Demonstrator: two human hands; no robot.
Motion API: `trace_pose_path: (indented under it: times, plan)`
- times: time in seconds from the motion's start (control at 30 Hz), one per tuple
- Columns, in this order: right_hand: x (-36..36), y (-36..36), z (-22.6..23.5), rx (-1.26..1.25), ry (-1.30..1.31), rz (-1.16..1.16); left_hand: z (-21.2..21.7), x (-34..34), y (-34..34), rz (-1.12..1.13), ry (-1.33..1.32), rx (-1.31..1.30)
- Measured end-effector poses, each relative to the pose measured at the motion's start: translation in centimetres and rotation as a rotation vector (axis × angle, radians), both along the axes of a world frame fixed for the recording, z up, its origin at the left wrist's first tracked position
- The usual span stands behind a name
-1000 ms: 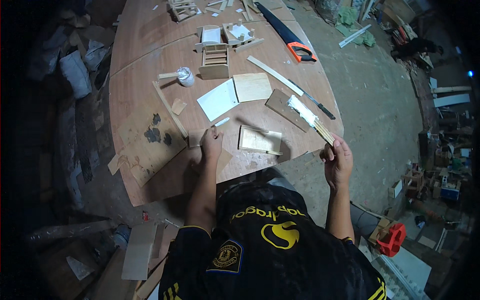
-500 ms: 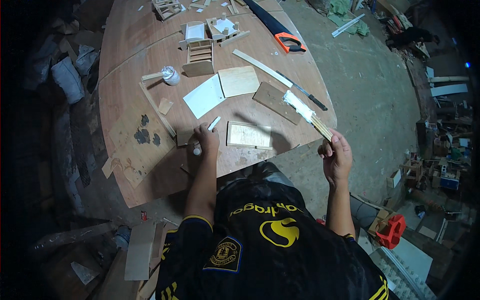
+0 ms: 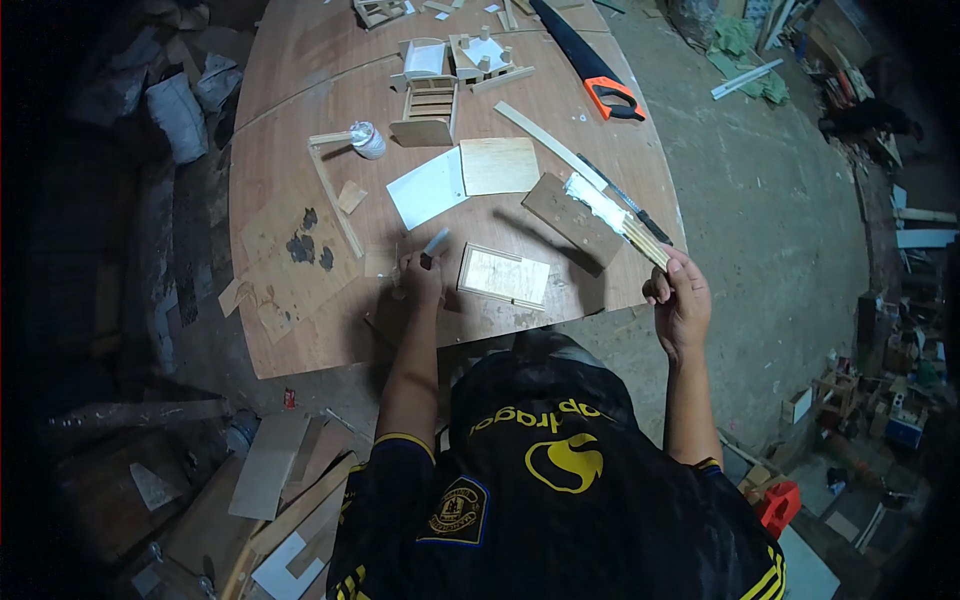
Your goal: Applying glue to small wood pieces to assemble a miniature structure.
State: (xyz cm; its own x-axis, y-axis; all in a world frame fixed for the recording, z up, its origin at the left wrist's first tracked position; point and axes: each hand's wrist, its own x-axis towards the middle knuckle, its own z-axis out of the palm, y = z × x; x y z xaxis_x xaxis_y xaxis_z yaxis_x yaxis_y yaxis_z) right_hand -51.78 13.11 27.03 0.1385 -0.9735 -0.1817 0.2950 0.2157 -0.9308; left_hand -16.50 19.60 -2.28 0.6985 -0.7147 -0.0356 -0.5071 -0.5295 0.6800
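My right hand (image 3: 684, 298), raised at the table's right edge, pinches the near end of a narrow bundle of wooden strips (image 3: 646, 243). Bright white material covers the bundle's far end. Over the front of the table, my left hand (image 3: 422, 277) is closed around a slim whitish stick-like piece (image 3: 436, 240), whose kind I cannot make out. Between my hands lies a small pale wooden panel (image 3: 506, 276) with raised strips along its edges. A brown board (image 3: 572, 222) rests below the bundle's white end.
A handsaw (image 3: 590, 75) and a thin dark tool (image 3: 650, 226) lie on the right side. Small wooden furniture models (image 3: 428, 110) stand farther back, near a white jar (image 3: 367, 141). Flat panels (image 3: 498, 166) lie mid-table; a stained board (image 3: 290, 260) is at left.
The whole view has shifted, with the table now farther right and slightly higher. Both hands keep their hold, and the white-ended bundle now appears over the brown board.
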Motion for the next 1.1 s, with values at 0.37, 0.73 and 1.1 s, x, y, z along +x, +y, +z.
trace_pose_path:
  times: [0.37, 0.73, 1.1]
  plan:
    - [-1.4, -3.3, -0.3, 0.017, 0.042, 0.061, 1.9, -0.9, -0.4, -0.044, -0.196, -0.056]
    - [-1.7, -5.6, -0.6, 0.017, 0.043, 0.119, 3.4, -1.5, -0.5, -0.013, -0.039, 0.045]
    - [-2.3, -7.2, -1.4, 0.029, -0.006, 0.136, 8.0, -6.6, 2.8, -0.031, -0.151, -0.157]
